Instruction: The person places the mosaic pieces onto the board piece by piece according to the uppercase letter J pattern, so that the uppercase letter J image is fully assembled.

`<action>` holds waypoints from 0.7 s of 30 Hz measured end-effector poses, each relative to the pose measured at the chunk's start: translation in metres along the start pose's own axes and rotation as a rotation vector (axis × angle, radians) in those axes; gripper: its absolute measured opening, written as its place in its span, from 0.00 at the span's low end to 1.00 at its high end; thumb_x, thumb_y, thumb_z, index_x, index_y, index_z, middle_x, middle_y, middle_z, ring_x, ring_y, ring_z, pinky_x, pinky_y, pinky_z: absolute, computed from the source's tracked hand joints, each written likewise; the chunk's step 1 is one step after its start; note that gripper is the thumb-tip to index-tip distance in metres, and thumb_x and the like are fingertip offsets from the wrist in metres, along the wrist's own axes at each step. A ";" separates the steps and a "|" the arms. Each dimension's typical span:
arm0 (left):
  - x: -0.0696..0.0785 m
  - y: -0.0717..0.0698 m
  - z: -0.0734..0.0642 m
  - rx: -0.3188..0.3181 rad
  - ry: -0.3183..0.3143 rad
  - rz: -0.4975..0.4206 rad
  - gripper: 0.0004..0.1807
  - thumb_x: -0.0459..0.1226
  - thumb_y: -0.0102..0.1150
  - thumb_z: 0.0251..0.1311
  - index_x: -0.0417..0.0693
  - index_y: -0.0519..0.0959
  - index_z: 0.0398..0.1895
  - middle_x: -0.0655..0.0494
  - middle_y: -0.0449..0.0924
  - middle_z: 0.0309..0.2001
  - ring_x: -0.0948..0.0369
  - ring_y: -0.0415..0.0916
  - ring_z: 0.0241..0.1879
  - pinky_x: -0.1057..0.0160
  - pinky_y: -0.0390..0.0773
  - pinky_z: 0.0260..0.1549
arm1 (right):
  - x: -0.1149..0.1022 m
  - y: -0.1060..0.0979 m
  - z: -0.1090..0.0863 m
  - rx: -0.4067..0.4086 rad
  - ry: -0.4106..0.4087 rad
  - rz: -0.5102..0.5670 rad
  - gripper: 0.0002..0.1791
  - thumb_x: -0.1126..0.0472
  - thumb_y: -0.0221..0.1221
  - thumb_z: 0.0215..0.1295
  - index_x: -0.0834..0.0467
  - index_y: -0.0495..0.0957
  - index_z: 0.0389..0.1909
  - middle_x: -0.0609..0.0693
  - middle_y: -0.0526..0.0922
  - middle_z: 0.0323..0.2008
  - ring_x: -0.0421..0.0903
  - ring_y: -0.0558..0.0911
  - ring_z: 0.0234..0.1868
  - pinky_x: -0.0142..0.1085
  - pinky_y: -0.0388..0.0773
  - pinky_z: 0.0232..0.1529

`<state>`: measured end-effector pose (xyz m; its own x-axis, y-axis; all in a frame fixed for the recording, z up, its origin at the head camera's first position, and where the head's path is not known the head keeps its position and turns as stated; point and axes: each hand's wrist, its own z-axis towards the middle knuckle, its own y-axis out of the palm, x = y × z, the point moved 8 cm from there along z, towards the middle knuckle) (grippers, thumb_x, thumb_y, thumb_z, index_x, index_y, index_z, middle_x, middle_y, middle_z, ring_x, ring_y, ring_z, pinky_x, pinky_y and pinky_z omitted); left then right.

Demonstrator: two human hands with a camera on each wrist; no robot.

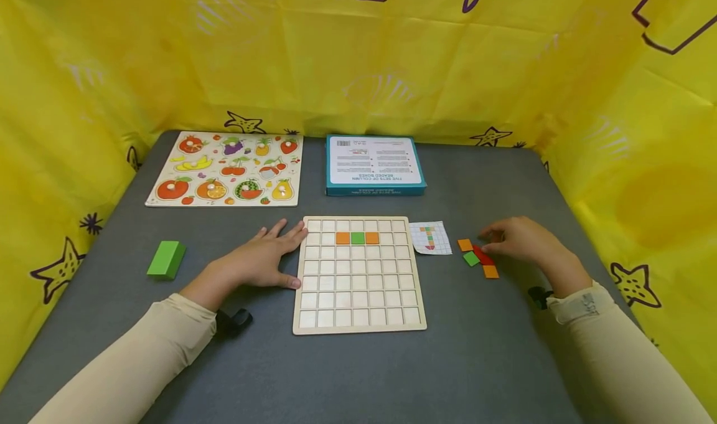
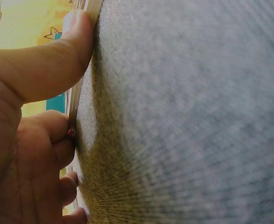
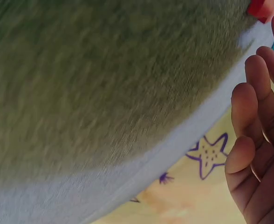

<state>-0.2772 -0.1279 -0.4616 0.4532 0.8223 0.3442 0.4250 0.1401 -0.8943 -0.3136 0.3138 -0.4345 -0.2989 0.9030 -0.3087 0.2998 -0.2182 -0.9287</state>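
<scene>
A wooden grid board (image 1: 360,335) lies in the middle of the table, with an orange (image 1: 343,238), a green (image 1: 358,238) and another orange tile (image 1: 372,238) side by side in its second row. My left hand (image 1: 263,259) has its fingers spread, fingertips and thumb against the board's left edge. Over on the right, my right hand (image 1: 518,243) hovers at a small group of loose tiles, thumb and forefinger apart beside the red tiles (image 1: 483,255). Around these lie orange tiles (image 1: 490,272) and a green tile (image 1: 472,259). In the right wrist view, red (image 3: 263,8) shows beyond the loosely bent fingers.
A pattern card (image 1: 431,238) with a coloured grid drawing sits against the board's right side. Behind are a fruit peg puzzle (image 1: 224,169) and a teal box (image 1: 375,190). A green block (image 1: 166,260) stands at left. Yellow cloth (image 1: 358,56) surrounds the table.
</scene>
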 end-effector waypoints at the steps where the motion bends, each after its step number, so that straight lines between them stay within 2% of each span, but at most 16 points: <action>1: 0.000 0.000 0.000 0.002 0.004 -0.001 0.61 0.62 0.68 0.49 0.49 0.47 0.79 0.53 0.39 0.78 0.40 0.29 0.74 0.35 0.37 0.66 | -0.001 0.001 0.001 0.000 -0.008 0.003 0.18 0.53 0.69 0.59 0.57 0.85 0.48 0.43 0.84 0.33 0.44 0.78 0.33 0.45 0.77 0.38; 6: 0.003 0.000 0.002 -0.007 0.012 -0.010 0.61 0.62 0.68 0.49 0.49 0.46 0.79 0.53 0.39 0.78 0.41 0.29 0.74 0.35 0.37 0.66 | -0.003 0.009 0.004 -0.028 -0.015 0.020 0.17 0.52 0.67 0.61 0.56 0.85 0.48 0.43 0.85 0.36 0.42 0.79 0.34 0.45 0.78 0.38; 15: 0.004 0.001 0.006 -0.002 0.008 -0.008 0.61 0.63 0.68 0.49 0.50 0.46 0.79 0.54 0.38 0.78 0.41 0.29 0.75 0.35 0.36 0.67 | -0.011 0.008 0.010 -0.027 -0.022 -0.010 0.14 0.52 0.67 0.61 0.53 0.86 0.45 0.46 0.85 0.40 0.47 0.80 0.39 0.49 0.78 0.42; 21: -0.001 0.001 0.001 0.011 -0.005 -0.010 0.61 0.61 0.69 0.49 0.49 0.46 0.79 0.54 0.37 0.78 0.41 0.29 0.75 0.35 0.36 0.67 | -0.011 0.009 0.013 -0.021 -0.012 -0.034 0.14 0.51 0.66 0.62 0.52 0.86 0.45 0.44 0.85 0.39 0.44 0.80 0.36 0.47 0.78 0.39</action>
<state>-0.2775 -0.1280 -0.4631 0.4452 0.8235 0.3517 0.4204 0.1545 -0.8941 -0.3199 0.2970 -0.4419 -0.3203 0.9051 -0.2796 0.3083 -0.1795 -0.9342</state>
